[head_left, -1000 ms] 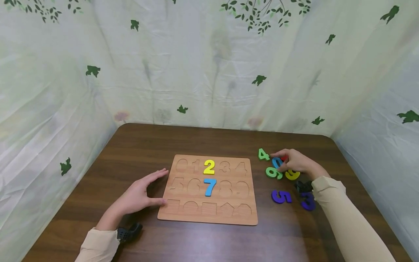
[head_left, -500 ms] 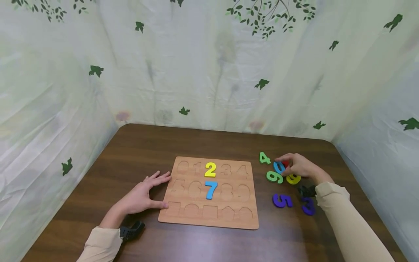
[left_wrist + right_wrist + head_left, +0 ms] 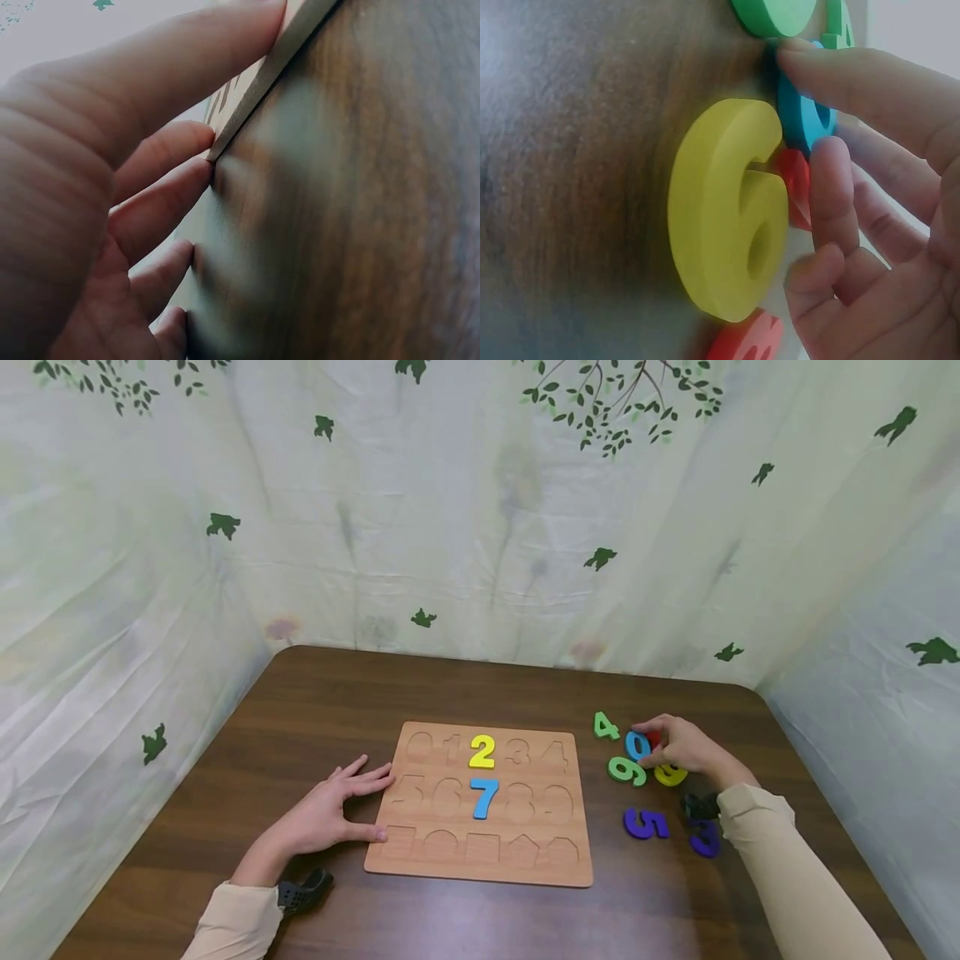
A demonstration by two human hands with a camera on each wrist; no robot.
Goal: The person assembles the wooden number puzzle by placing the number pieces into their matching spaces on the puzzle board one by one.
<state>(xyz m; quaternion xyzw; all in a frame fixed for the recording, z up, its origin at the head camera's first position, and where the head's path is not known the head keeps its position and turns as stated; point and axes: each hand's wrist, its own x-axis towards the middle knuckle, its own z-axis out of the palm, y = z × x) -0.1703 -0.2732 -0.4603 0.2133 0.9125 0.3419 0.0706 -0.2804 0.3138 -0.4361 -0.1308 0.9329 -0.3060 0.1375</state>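
Note:
My left hand [image 3: 322, 814] lies at the left edge of a wooden number puzzle board [image 3: 438, 870], fingers fairly straight. Its thumb rests on the board near the front left corner; the fingertips touch the side. A yellow 2 [image 3: 482, 752] and a blue 7 [image 3: 484, 797] sit on the board among outlined shapes. Right of it, my right hand [image 3: 686, 747] pinches a blue 0 [image 3: 637, 745], thumb at the near end, index finger at the far end. A red piece [image 3: 795, 187] shows behind the yellow 6 or 9 [image 3: 705, 210], partly hidden by that hand in the head view.
Around the right hand lie a green 4 [image 3: 605, 726], a green 6 or 9 [image 3: 626, 771], a purple 5 [image 3: 645, 823] and a purple 3 [image 3: 705, 839], partly under the wrist. Another red number [image 3: 750, 337] shows low in the right wrist view. Fabric [image 3: 480, 527] hangs behind the table.
The right thumb and index finger have come down and closed in on the two ends of the blue 0. The left hand stays at the board; the head view has shifted slightly.

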